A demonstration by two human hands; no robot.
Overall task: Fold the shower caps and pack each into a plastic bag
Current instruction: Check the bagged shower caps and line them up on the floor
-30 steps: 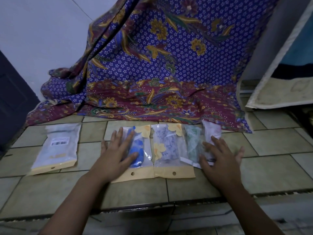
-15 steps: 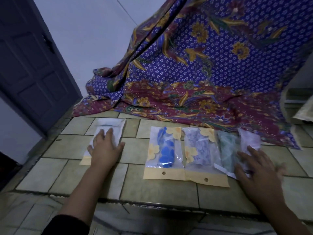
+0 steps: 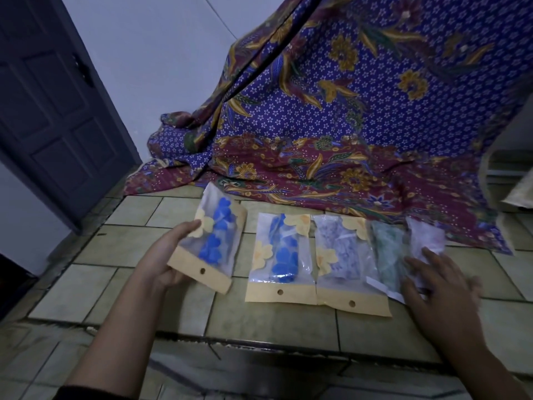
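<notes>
My left hand [image 3: 165, 259] holds a clear plastic bag [image 3: 212, 243] by its left edge, lifted and tilted above the tiles; it has a yellow header card and a folded blue-flowered shower cap inside. To its right lie a row of packed bags side by side: one with a blue cap [image 3: 281, 258], one with a pale lilac cap [image 3: 344, 259], one with a green cap [image 3: 388, 255] and a whitish one [image 3: 425, 236]. My right hand [image 3: 435, 287] lies flat, fingers spread, on the near ends of the green and whitish bags.
The bags lie on a raised tiled step [image 3: 259, 321] whose front edge runs just below them. A purple and maroon batik cloth [image 3: 331, 125] hangs behind and drapes onto the tiles. A dark door [image 3: 49, 111] stands at the left.
My left hand went left to the bag lying apart and picked it up, turning it over so its blue cap shows. My head turned left. The right hand stayed on the right-hand bags.
</notes>
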